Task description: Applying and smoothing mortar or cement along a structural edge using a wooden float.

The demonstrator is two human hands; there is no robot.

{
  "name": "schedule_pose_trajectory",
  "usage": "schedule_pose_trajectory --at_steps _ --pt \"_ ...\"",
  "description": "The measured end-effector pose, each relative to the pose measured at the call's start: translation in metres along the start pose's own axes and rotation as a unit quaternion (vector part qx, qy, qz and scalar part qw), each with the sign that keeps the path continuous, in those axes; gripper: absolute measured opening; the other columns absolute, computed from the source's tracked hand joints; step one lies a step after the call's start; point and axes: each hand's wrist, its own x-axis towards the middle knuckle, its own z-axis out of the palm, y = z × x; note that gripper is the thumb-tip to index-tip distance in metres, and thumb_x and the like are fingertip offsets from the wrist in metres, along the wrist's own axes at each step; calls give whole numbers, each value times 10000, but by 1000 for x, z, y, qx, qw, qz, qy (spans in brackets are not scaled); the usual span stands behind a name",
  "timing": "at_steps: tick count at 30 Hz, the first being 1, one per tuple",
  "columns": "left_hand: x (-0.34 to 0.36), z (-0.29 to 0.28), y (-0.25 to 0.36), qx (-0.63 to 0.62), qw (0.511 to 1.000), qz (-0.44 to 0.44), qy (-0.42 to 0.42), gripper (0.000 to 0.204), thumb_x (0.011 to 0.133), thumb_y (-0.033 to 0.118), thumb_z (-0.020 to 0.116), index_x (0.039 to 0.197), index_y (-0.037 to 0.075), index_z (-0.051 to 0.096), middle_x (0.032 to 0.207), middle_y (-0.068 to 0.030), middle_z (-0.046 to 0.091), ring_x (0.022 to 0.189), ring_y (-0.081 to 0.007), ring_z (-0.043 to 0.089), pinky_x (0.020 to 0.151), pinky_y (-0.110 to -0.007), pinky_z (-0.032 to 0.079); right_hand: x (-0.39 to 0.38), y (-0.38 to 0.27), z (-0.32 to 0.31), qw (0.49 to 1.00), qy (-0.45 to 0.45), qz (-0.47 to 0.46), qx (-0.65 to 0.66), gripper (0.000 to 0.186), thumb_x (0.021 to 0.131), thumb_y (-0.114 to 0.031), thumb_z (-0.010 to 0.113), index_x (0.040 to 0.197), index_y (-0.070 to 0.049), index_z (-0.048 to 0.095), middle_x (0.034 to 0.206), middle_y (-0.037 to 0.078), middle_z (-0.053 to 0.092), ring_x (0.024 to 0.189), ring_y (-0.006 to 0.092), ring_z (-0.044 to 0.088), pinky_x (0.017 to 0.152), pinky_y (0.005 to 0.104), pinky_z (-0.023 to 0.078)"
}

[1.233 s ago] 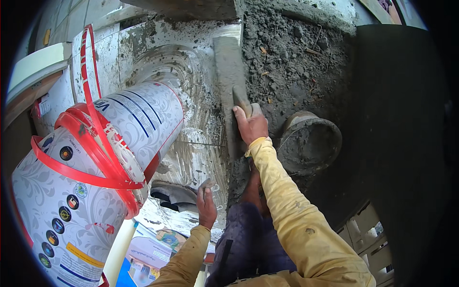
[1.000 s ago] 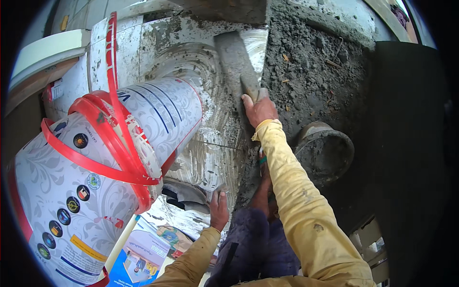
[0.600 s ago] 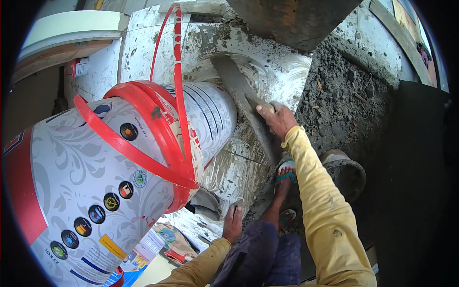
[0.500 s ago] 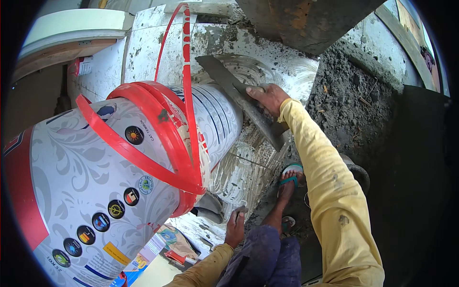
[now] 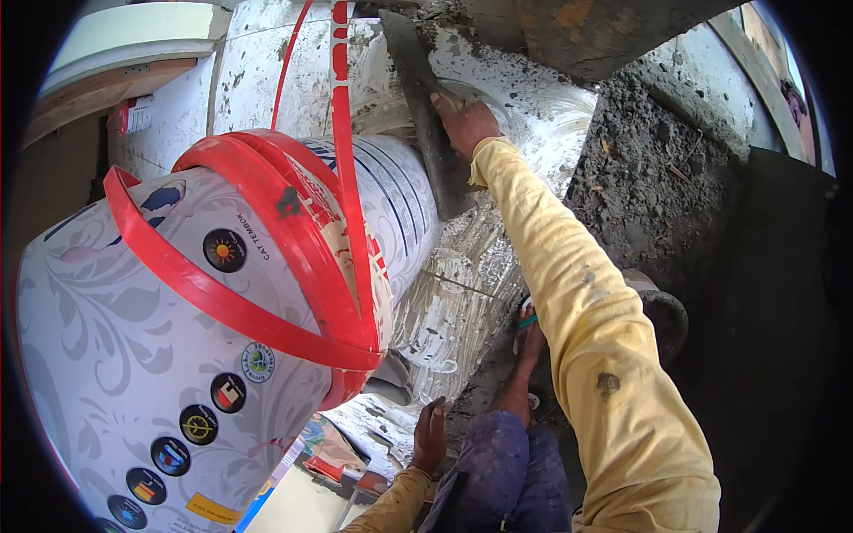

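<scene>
My right hand (image 5: 466, 124) grips a long, flat, dark plastering float (image 5: 420, 115) by its back. The float lies on a pale surface (image 5: 462, 289) smeared with wet grey cement in curved streaks. Its lower end is beside a white patterned bucket (image 5: 395, 191). Low in the middle, my left hand (image 5: 430, 437) is raised near my knee, fingers extended, with nothing visible in it. Left of both hands looms a large white paint bucket (image 5: 178, 293) with a red rim and red handle.
A heap of grey mortar (image 5: 635, 178) lies to the right, below a rough dark slab (image 5: 604, 35). A dark round container (image 5: 657, 311) stands partly behind my right sleeve. My sandalled foot (image 5: 528, 333) is on the floor. Packets (image 5: 333, 453) lie at lower left.
My right hand has moved the float up and left, turning it more upright in the picture. My left hand has shifted slightly down. The large bucket appears bigger and lower.
</scene>
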Motion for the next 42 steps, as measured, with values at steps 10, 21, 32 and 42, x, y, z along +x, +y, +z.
schedule_pose_trajectory --at_steps 10,21,32,42 --pt "-8 -9 -18 8 1000 -2 -10 557 1060 461 360 1384 27 488 1328 -176 622 1276 -280 564 991 -429 453 -161 3 -5 948 204 205 132 717 932 -616 591 1065 88 602 700 175 628 593 296 648 598 409 519" --pt "24 -13 5 -37 993 103 49 537 1066 436 396 1377 7 487 1344 -167 587 1262 -267 558 1057 -448 437 -344 4 27 866 232 306 321 419 976 -448 630 970 -32 574 680 52 554 554 166 546 527 330 462" --pt "64 -3 52 -6 977 205 54 493 1073 363 378 1403 6 456 1331 -156 599 1249 -251 554 1035 -418 425 -348 41 15 922 222 266 173 485 908 -489 691 1016 -22 622 895 256 684 867 458 666 748 464 511" --pt "93 5 83 -25 951 301 71 509 1076 375 362 1399 -4 465 1342 -156 590 1252 -244 551 1030 -410 430 -448 -1 69 920 110 326 187 500 874 -513 706 1067 -66 596 942 272 678 947 515 627 799 550 501"
